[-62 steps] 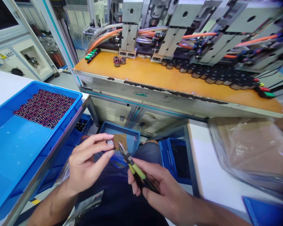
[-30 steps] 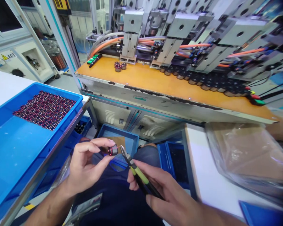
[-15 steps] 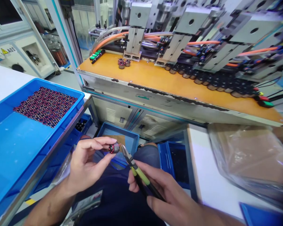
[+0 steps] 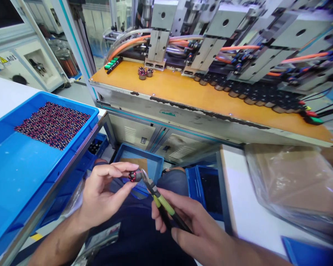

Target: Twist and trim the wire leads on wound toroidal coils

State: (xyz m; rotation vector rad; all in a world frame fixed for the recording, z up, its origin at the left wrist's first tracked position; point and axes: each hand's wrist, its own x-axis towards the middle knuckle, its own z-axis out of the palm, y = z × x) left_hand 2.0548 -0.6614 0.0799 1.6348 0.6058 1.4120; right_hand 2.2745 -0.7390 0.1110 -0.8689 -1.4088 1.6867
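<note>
I judge the step in hand to be working the pliers (image 4: 166, 207) at one end of the small wound core (image 4: 135, 176). Near the center of the frame, just below its middle, I have the left hand (image 4: 100, 199) closed to a narrow pinch, thumb below and fingers above, with the core between the fingertips. Its red-flecked face is turned toward frame left, its other end toward the pliers. The right hand (image 4: 197, 220) is wrapped around the green-and-black handles, the nose slanting up and left to the core's right-hand end. I can't tell from here whether the tips touch it, or how far they are parted.

My read is that the next move calls for a steady pinch and a fine line-up of the tips, clear of the windings and the left fingertips.

The core sits at the very ends of the left fingers, away from the palm, its right-hand end exposed. Below both hands, the blue bin (image 4: 160, 162) has a brown sheet (image 4: 141, 162) in it.
</note>
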